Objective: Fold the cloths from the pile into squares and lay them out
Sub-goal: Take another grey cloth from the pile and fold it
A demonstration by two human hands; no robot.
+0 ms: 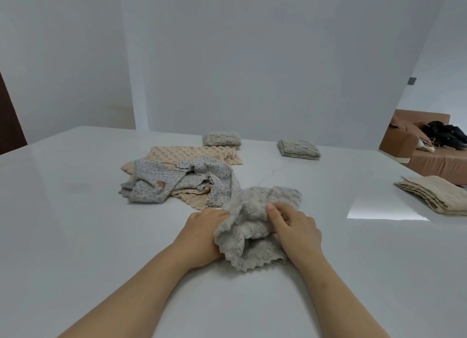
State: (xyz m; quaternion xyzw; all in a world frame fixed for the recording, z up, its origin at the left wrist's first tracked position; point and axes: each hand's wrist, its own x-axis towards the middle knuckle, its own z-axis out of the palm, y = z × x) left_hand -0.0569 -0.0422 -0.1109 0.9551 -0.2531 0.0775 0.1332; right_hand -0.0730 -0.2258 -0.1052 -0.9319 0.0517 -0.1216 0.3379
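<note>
**Partly done: three squares out, a pile left to fold**

Three folded cloths are laid out well apart on the counter [75, 211]. Two grey squares [222, 139] [298, 148] sit at the far side and a beige folded cloth [434, 194] sits at the right edge. That much of the task can be judged finished.

A crumpled grey cloth [252, 226] is being handled at the near middle of the counter, bunched and not yet spread flat. It is held from both sides. The left hand [202, 234] is closed into its left edge, though the fingertips are buried in the fabric and cannot be seen. The right hand [295, 226] is clamped on its top, with the fingers [285, 216] curled and the thumb pressed into the pile of the fabric. No fold can be made out in it so far.

Just behind it — one corner touching it — lies the pile [177, 181]. A dotted blue-grey cloth [161, 183] is heaped loosely over a beige cloth [192, 153] that is spread beneath. At least these two, plus the one in hand, are left to be squared and placed; whether more lie underneath cannot be told.
</note>
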